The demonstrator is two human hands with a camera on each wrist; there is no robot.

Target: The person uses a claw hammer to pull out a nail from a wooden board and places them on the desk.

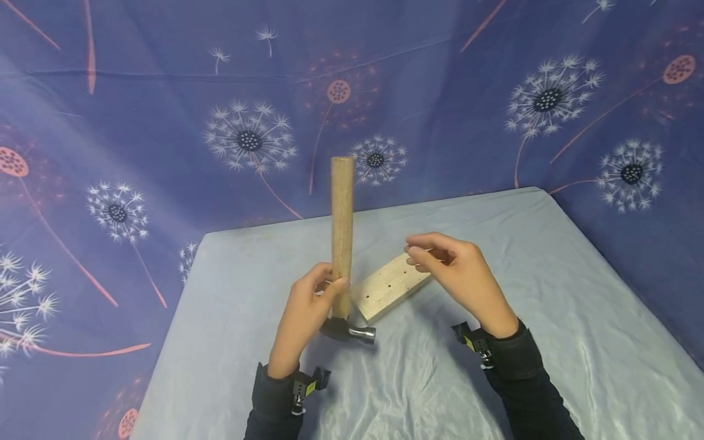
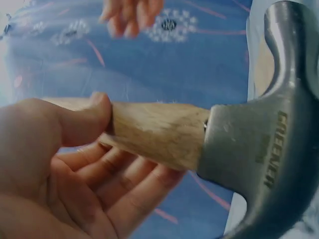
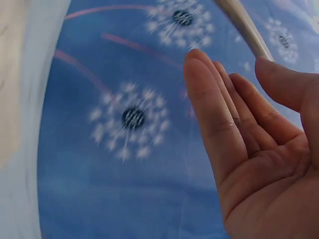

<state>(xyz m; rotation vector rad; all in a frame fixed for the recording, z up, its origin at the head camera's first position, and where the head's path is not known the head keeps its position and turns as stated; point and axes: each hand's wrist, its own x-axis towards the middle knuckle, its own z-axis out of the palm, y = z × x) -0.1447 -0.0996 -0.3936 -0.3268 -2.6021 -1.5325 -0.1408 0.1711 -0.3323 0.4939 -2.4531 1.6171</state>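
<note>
My left hand (image 1: 305, 310) pinches a claw hammer (image 1: 342, 226) low on its wooden handle. The hammer stands upright in the head view, with its metal head (image 2: 259, 149) at the bottom and the handle's end at the top. Close up in the left wrist view, thumb and fingers lie on the handle just beside that head. My right hand (image 1: 462, 275) is raised over the far right end of a wooden block (image 1: 392, 284), fingers loosely bent. In the right wrist view this hand (image 3: 264, 149) holds nothing. The block lies on the table with several small dark spots along its top.
A pale blue satiny cloth (image 1: 231, 366) covers the table, wrinkled toward the front. Behind and beside it hangs a blue curtain (image 1: 440, 122) with dandelion prints. Both wrists carry dark straps with small devices.
</note>
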